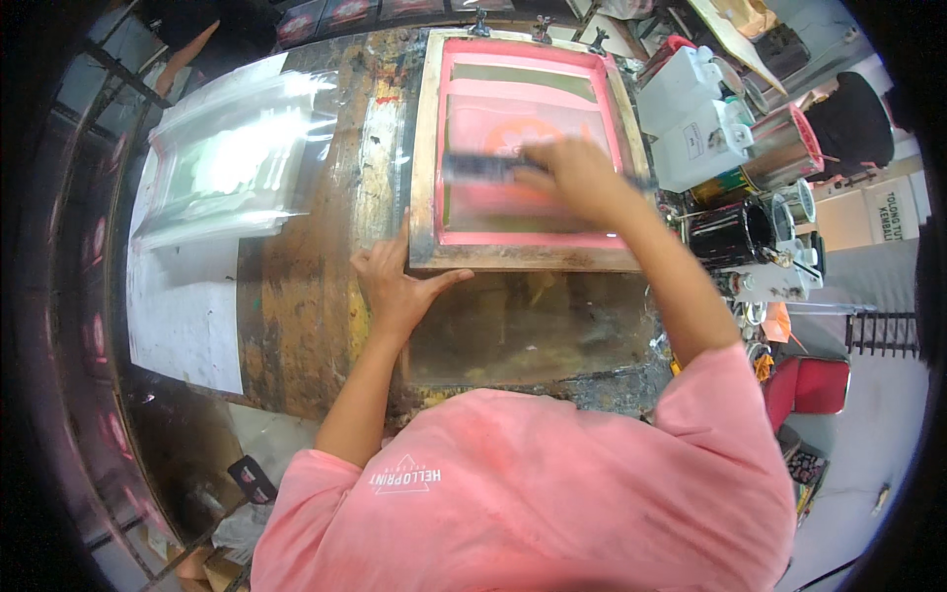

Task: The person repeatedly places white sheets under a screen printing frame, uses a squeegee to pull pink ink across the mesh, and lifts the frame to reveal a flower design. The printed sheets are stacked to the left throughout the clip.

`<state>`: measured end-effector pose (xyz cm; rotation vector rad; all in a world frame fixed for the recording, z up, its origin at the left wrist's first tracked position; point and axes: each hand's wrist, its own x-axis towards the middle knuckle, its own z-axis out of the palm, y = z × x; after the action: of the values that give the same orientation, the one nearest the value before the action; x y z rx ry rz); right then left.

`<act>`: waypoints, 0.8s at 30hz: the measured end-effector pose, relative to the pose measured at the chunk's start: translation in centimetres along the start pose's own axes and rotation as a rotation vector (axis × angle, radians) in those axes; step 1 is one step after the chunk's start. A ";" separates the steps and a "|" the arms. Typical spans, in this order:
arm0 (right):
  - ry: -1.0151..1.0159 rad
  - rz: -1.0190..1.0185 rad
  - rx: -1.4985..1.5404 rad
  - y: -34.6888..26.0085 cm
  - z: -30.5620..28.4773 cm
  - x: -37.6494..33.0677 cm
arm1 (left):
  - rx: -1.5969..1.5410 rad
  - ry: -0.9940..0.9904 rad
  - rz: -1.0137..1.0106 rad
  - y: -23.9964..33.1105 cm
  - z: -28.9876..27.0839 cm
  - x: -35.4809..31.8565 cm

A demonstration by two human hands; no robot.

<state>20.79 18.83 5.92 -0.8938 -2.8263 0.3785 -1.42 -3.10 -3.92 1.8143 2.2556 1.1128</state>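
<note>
Pink shirt point(533, 493) is seen nearest. Beyond, a dark scraper point(478, 169) is gripped by the blurred right hand point(580, 183), fingers curled, over the pink-smeared mesh point(483, 109) of a wooden frame point(523, 258) on a stained table point(296, 316). The frame's near-left corner is touched by the left hand point(393, 288), thumb spread. Inking seems under way; firm, even pressure is probably called for next.

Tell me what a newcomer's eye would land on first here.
Probably the pink screen in its wooden frame at the upper middle, with the right hand's grip on a blurred dark bar across it. Next might come the bright glare on the clear plastic at the left of the worktable. White jugs and a paint-streaked black can crowd the right side.
</note>
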 end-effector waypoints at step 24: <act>0.808 -0.031 -0.358 -5.9 -19.1 5.7 | 0.269 -0.225 0.058 4.6 1.8 1.7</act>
<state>17.15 21.23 26.30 -0.8086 -2.1591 -0.4253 2.66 -0.46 -2.08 1.9937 2.3208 0.5949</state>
